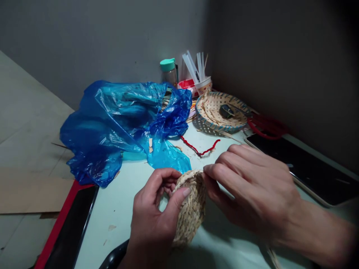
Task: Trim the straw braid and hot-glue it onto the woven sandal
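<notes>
A small woven straw piece [192, 209], round and coiled, stands on edge above the pale tabletop [123, 209]. My left hand [155, 220] is closed round its left rim, thumb pressed on the weave. My right hand [252, 186] pinches the top edge of the same piece with thumb and fingertips. A thin straw strand [273, 256] trails down under my right wrist.
A crumpled blue plastic bag [123, 123] lies at the back left. Behind are a woven tray [220, 112], a red cord [200, 149], a cup of white sticks [202, 84], a green-capped jar [168, 71]. A dark tablet [305, 166] lies right; another dark device [71, 228] sits front left.
</notes>
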`<state>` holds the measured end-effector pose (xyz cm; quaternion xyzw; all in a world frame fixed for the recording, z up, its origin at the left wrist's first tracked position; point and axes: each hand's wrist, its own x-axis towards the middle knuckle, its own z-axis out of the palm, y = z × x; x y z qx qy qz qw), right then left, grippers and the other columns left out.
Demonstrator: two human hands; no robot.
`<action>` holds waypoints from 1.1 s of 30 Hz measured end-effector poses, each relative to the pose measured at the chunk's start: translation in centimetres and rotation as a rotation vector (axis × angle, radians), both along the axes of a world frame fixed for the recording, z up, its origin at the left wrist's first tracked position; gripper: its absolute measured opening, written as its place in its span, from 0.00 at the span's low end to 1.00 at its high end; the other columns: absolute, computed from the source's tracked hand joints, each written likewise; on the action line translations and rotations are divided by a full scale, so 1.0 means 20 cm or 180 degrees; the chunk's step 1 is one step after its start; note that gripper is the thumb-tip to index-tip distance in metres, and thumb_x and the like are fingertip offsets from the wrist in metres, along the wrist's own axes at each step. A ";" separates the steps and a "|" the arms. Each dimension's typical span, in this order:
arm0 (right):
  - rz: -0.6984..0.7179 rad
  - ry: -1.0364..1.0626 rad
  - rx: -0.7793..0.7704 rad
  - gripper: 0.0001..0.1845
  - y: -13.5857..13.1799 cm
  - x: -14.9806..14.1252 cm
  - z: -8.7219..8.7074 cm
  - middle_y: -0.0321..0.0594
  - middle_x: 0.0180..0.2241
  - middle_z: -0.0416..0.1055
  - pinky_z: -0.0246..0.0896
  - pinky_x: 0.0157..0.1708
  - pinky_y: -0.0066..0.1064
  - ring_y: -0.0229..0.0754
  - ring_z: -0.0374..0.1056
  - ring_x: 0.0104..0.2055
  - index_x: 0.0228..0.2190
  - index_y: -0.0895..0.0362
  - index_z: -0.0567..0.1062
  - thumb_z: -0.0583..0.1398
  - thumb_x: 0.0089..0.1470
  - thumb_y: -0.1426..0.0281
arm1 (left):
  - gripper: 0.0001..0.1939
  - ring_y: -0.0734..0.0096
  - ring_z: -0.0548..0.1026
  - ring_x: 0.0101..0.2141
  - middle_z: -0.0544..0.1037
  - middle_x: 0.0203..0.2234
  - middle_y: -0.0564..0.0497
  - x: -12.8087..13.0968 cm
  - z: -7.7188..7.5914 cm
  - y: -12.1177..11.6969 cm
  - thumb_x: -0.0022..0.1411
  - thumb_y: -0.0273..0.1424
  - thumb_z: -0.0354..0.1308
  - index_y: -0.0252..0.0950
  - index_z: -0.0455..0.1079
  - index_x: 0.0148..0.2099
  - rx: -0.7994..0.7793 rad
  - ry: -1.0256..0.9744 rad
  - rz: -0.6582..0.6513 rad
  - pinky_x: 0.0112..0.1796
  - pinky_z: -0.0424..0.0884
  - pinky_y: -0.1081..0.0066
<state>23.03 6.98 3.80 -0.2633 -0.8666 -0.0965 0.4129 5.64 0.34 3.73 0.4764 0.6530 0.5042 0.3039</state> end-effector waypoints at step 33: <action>-0.0085 0.0003 0.0042 0.08 -0.07 -0.01 -0.03 0.39 0.25 0.69 0.49 0.28 0.40 0.44 0.57 0.29 0.30 0.58 0.76 0.60 0.59 0.80 | 0.09 0.65 0.82 0.36 0.83 0.36 0.52 0.08 -0.06 -0.07 0.63 0.29 0.63 0.43 0.75 0.46 0.0718 0.1006 0.0699 0.38 0.78 0.67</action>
